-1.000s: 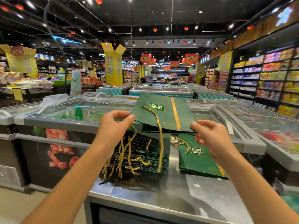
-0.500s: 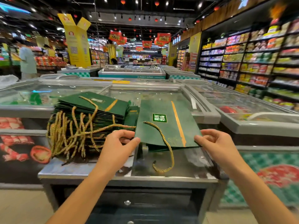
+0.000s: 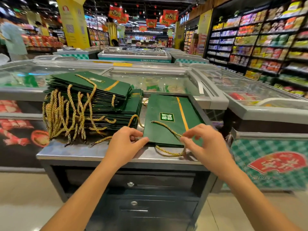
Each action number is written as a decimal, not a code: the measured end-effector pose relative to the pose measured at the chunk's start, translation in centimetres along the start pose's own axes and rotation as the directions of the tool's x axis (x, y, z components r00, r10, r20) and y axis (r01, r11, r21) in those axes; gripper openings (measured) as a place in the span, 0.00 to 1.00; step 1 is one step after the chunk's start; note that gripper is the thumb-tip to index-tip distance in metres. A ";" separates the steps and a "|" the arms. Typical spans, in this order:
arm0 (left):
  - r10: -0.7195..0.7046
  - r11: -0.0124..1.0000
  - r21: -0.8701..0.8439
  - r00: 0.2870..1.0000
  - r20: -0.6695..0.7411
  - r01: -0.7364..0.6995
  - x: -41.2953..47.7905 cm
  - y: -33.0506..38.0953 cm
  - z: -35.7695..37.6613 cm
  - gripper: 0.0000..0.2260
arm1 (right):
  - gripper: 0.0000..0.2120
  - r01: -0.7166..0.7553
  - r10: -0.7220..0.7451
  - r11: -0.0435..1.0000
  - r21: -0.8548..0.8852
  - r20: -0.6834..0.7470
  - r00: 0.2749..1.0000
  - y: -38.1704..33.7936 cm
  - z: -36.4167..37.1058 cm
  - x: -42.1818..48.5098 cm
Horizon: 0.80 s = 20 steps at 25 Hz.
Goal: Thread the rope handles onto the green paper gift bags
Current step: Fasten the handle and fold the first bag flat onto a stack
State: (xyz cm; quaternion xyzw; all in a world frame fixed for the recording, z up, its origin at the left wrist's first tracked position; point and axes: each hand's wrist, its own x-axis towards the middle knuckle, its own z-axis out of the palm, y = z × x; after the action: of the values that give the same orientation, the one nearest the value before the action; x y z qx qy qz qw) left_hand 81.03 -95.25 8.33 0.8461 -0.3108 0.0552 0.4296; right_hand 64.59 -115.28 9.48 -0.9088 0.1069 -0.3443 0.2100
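A green paper bag point(image 3: 166, 120) is lying flat on the right part of a metal counter point(image 3: 75, 151), its label facing up and its near edge reaching almost to the counter's front. The left hand point(image 3: 126, 144) is gripping the bag's near left corner, thumb stretched over the top and the other fingers curled close. The right hand point(image 3: 205, 147) is pinching a gold rope handle point(image 3: 164, 126) between thumb and forefinger near the bag's near right corner, the remaining fingers loosely bent. From that pinch one end of the rope is running back across the bag's face toward the label, while another length is looping out below the near edge onto the bare metal. Just beside the bag on the left, a stack of bags point(image 3: 100, 97) is sitting with its many gold ropes point(image 3: 56, 117) spilling over the counter's left side. Drawers point(image 3: 133, 184) are showing under the counter, glass-topped freezers point(image 3: 166, 80) are standing behind it, and stocked shelves point(image 3: 260, 40) are running along the right.
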 end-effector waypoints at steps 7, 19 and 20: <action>0.019 1.000 -0.015 1.000 -0.001 -0.019 -0.3 -0.4 0.0 0.09 | 0.15 0.063 -0.046 0.996 -0.061 0.246 0.968 -3.7 4.9 0.8; 0.100 0.993 -0.065 0.994 -0.053 -0.104 -0.4 -1.0 0.0 0.05 | 0.06 -0.188 0.165 0.977 0.101 0.206 0.965 -0.5 4.8 7.0; 0.099 0.992 -0.075 0.992 -0.078 -0.105 -0.4 -1.1 -0.1 0.04 | 0.07 -0.192 0.169 0.978 0.077 0.236 0.957 -0.2 4.9 6.8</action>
State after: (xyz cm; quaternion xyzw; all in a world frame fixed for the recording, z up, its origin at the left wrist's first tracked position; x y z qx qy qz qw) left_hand 81.40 -94.52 7.48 0.8087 -0.3396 0.0960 0.4706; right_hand 72.93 -115.88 10.19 -0.9172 0.1474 -0.2220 0.2961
